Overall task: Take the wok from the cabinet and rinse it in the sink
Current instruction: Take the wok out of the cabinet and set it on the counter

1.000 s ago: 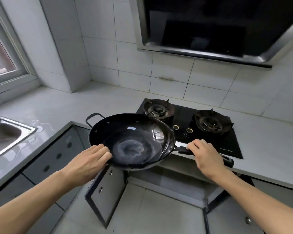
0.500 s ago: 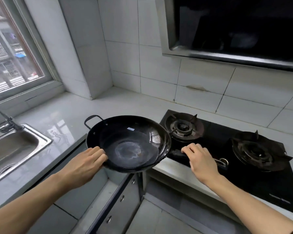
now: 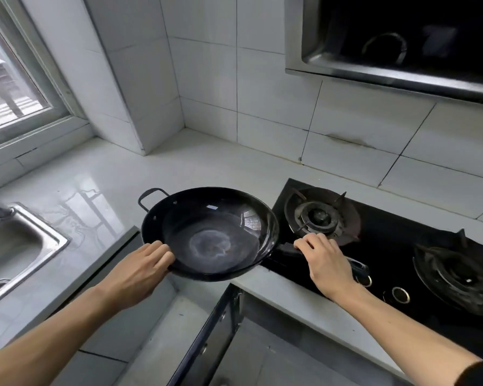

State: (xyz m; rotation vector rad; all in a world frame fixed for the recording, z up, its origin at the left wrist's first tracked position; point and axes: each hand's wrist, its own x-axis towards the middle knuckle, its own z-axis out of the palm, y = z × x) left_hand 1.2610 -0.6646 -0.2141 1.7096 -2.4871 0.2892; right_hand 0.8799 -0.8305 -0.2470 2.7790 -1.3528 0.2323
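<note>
A black wok (image 3: 209,232) with a pale ring in its bowl hangs level in the air over the inner corner of the counter. It has a small loop handle at its far left and a long handle on the right. My left hand (image 3: 140,271) holds the wok's near left rim, fingers laid along the edge. My right hand (image 3: 325,260) grips the long handle, which it mostly hides. The steel sink (image 3: 25,246) is at the left edge, with part of a tap behind it.
A black gas hob (image 3: 388,246) with two burners lies right of the wok. A cabinet door (image 3: 207,335) stands open below the counter edge. Wet white countertop (image 3: 101,196) runs between sink and hob. A range hood (image 3: 402,45) hangs above, a window at far left.
The wok has risen from in front of the open cabinet to counter height. My view has swung so the hob sits farther right. Both hands keep their hold.
</note>
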